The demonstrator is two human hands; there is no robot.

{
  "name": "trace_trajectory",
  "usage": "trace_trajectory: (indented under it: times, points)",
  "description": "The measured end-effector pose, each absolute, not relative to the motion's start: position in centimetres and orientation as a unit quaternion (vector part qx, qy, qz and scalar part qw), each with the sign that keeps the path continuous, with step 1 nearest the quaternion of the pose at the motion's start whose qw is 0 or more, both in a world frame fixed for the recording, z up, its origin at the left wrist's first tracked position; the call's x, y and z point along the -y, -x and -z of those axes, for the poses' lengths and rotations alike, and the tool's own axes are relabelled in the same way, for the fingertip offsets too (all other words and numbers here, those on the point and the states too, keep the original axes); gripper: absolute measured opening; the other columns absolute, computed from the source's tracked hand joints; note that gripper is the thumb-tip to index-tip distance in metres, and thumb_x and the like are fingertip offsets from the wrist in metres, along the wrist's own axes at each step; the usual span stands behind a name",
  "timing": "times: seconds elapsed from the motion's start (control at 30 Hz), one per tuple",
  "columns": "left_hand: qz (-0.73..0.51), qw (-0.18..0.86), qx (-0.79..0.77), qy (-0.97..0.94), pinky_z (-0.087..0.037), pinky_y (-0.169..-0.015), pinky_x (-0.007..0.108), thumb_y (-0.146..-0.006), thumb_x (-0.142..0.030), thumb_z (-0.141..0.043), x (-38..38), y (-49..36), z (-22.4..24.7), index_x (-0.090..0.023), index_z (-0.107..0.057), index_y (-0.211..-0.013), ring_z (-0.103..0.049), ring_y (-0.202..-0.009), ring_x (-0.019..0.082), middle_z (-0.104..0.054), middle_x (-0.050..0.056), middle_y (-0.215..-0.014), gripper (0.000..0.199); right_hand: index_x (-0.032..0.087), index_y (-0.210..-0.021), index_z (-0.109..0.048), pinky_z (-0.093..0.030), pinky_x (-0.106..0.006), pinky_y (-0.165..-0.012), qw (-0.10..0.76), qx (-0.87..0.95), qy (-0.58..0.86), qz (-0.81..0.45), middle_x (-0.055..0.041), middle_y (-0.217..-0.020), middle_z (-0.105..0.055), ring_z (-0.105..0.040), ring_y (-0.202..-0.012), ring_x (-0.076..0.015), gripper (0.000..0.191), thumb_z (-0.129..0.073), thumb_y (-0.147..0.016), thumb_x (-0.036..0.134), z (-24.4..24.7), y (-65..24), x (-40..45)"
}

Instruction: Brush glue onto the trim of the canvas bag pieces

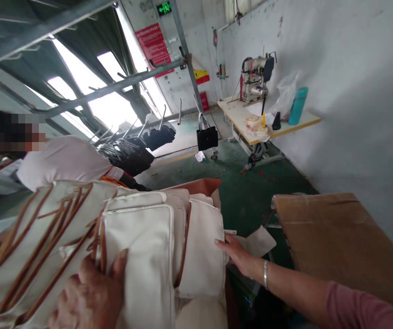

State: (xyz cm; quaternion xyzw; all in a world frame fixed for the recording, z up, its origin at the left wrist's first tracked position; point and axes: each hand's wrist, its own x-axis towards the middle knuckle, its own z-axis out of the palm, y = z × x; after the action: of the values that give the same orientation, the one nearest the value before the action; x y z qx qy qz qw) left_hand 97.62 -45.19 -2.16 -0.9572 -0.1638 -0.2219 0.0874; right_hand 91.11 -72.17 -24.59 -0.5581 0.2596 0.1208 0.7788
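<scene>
Cream bags with brown trim are stacked in front of me. My left hand [90,292] is closed on the brown-edged side of one cream bag [141,256], its thumb over the front and its other fingers partly hidden. To the right leans a smaller cream bag piece [203,246] with a brown edge. My right hand [239,256], with a bracelet at the wrist, pinches its right edge, thumb on top and fingers mostly hidden behind. More cream bags with long brown straps [42,246] lie in a row at the left.
A co-worker [66,160] bends at the left beyond the stack. A cardboard sheet [340,233] lies at the right. Farther back stand a sewing machine [254,80] on its table, a teal bottle [298,106], a hanging black handbag [207,137] and a metal rack [114,89].
</scene>
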Motion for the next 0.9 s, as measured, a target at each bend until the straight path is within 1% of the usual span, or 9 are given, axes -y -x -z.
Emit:
trace_trajectory:
  times: [0.07, 0.13, 0.37, 0.47, 0.53, 0.67, 0.73, 0.8, 0.9]
  points:
    - [0.231, 0.203, 0.137, 0.942, -0.038, -0.065, 0.037, -0.085, -0.078, -0.022, 44.7, -97.4, 2.1, -0.014, -0.056, -0.119, -0.06, -0.085, 0.033, -0.064, 0.015, -0.094, 0.08, 0.014, -0.108, -0.064, -0.055, -0.036, -0.078, 0.761, -0.274, 0.581, -0.092, -0.0067, -0.102, -0.068, -0.066, -0.088, -0.0204, 0.03, -0.067, -0.091, 0.038, 24.3, -92.9, 70.7]
    - [0.233, 0.252, 0.12, 0.931, -0.034, -0.061, 0.034, -0.087, -0.077, -0.022, 44.3, -97.3, 2.0, -0.016, -0.056, -0.117, -0.059, -0.079, 0.029, -0.064, 0.011, -0.089, 0.075, 0.012, -0.1, -0.065, -0.055, -0.034, -0.074, 0.733, -0.297, 0.608, -0.076, -0.0046, -0.095, -0.067, -0.065, -0.081, -0.0178, 0.021, -0.065, -0.094, 0.032, 24.2, -93.7, 70.1]
    - [0.238, 0.221, 0.106, 0.94, -0.031, -0.06, 0.034, -0.088, -0.075, -0.024, 43.6, -96.7, 1.2, -0.018, -0.055, -0.113, -0.06, -0.08, 0.028, -0.061, 0.008, -0.086, 0.069, 0.011, -0.089, -0.063, -0.053, -0.029, -0.065, 0.666, -0.322, 0.672, 0.023, -0.0006, -0.084, -0.062, -0.061, -0.072, -0.0156, 0.023, -0.061, -0.096, 0.034, 21.3, -95.0, 72.9]
    - [0.242, 0.21, 0.1, 0.942, -0.031, -0.06, 0.035, -0.088, -0.076, -0.024, 43.2, -96.4, 1.0, -0.018, -0.055, -0.11, -0.06, -0.08, 0.029, -0.059, 0.008, -0.085, 0.069, 0.013, -0.083, -0.06, -0.049, -0.027, -0.062, 0.678, -0.282, 0.675, 0.07, 0.0006, -0.076, -0.059, -0.056, -0.065, -0.0131, 0.019, -0.064, -0.093, 0.029, 16.9, -95.1, 75.5]
    - [0.243, 0.2, 0.09, 0.945, -0.032, -0.062, 0.035, -0.089, -0.075, -0.023, 42.8, -96.2, 1.0, -0.018, -0.055, -0.111, -0.06, -0.081, 0.029, -0.058, 0.008, -0.085, 0.069, 0.014, -0.081, -0.061, -0.047, -0.026, -0.06, 0.708, -0.217, 0.667, 0.08, 0.0002, -0.071, -0.059, -0.056, -0.065, -0.0152, 0.019, -0.07, -0.085, 0.03, 12.7, -94.7, 76.6]
    - [0.246, 0.167, 0.083, 0.951, -0.035, -0.065, 0.037, -0.091, -0.071, -0.024, 42.3, -95.6, 0.9, -0.016, -0.055, -0.113, -0.06, -0.083, 0.03, -0.059, 0.01, -0.089, 0.066, 0.016, -0.106, -0.065, -0.051, -0.032, -0.066, 0.775, -0.067, 0.627, 0.053, -0.0069, -0.091, -0.07, -0.065, -0.078, -0.0239, 0.041, -0.068, -0.081, 0.048, 2.3, -93.6, 75.3]
    - [0.244, 0.148, 0.082, 0.955, -0.037, -0.066, 0.037, -0.092, -0.068, -0.026, 42.4, -95.5, 0.9, -0.016, -0.057, -0.111, -0.061, -0.085, 0.031, -0.06, 0.011, -0.089, 0.063, 0.017, -0.117, -0.061, -0.053, -0.034, -0.073, 0.818, 0.01, 0.574, 0.042, -0.0084, -0.098, -0.07, -0.066, -0.083, -0.0247, 0.046, -0.067, -0.083, 0.048, -2.1, -93.1, 72.8]
    - [0.239, 0.134, 0.072, 0.959, -0.039, -0.067, 0.038, -0.093, -0.066, -0.027, 42.4, -95.5, 0.8, -0.015, -0.057, -0.11, -0.062, -0.087, 0.032, -0.061, 0.013, -0.09, 0.062, 0.017, -0.123, -0.057, -0.054, -0.034, -0.074, 0.827, 0.074, 0.557, 0.036, -0.0076, -0.102, -0.068, -0.066, -0.086, -0.0231, 0.043, -0.056, -0.092, 0.047, -5.1, -92.9, 69.5]
    - [0.213, 0.073, 0.044, 0.973, -0.044, -0.072, 0.04, -0.094, -0.062, -0.028, 40.9, -95.9, -0.1, -0.014, -0.056, -0.119, -0.064, -0.092, 0.034, -0.065, 0.016, -0.097, 0.061, 0.014, -0.118, -0.06, -0.056, -0.034, -0.071, 0.8, 0.098, 0.592, -0.01, -0.0077, -0.102, -0.066, -0.065, -0.083, -0.0207, 0.038, -0.051, -0.099, 0.045, -6.4, -92.9, 64.6]
